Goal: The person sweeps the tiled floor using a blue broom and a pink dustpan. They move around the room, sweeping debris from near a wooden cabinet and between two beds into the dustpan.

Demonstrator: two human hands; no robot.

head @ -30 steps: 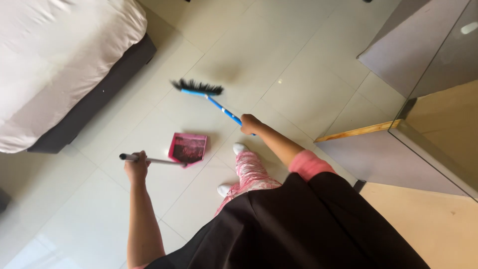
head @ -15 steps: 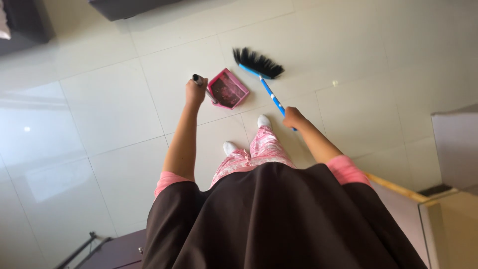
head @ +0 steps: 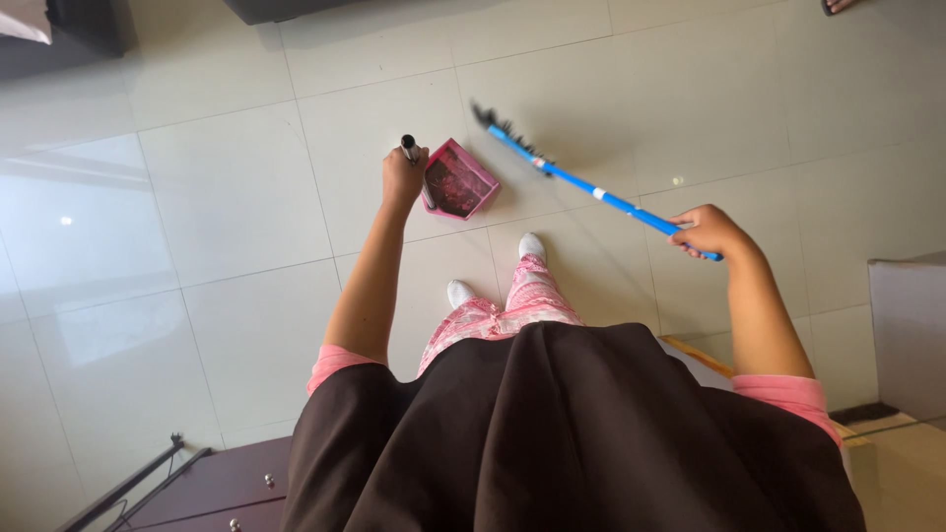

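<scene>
Dark cabinet [head: 212, 488]: low at your far left, knobs showing, with a thin black stand [head: 128, 483] leaning beside it; both well apart from the work.
Left hand [head: 402, 177]: your grip is wrapped tight around the black handle [head: 409, 148] of the dustpan, fist closed just under its top end.
Dustpan [head: 458, 182]: pink, open tray, resting on the floor tiles just ahead of your feet, dust and bits already lying inside. It looks like light, stiff plastic, so I'd judge it tips easily; hold the upright handle steady and keep the lip flat on the tile.
Feet [head: 532, 246]: white socks, just behind the dustpan, close enough to knock it.
Broom [head: 591, 187]: blue stick, dark bristles [head: 503, 128] at the far end, slanting from your right hand down to the floor just right of the dustpan. Light and rigid along the stick, soft at the bristles; the smooth stick could slip in a loose hold.
Right hand [head: 708, 232]: grip closed around the near end of the blue stick.
Floor [head: 227, 197]: glossy pale tiles, likely slick under socks; a small speck [head: 676, 180] lies right of the broom.
Grey furniture [head: 912, 335]: at your right edge, near your elbow.
</scene>
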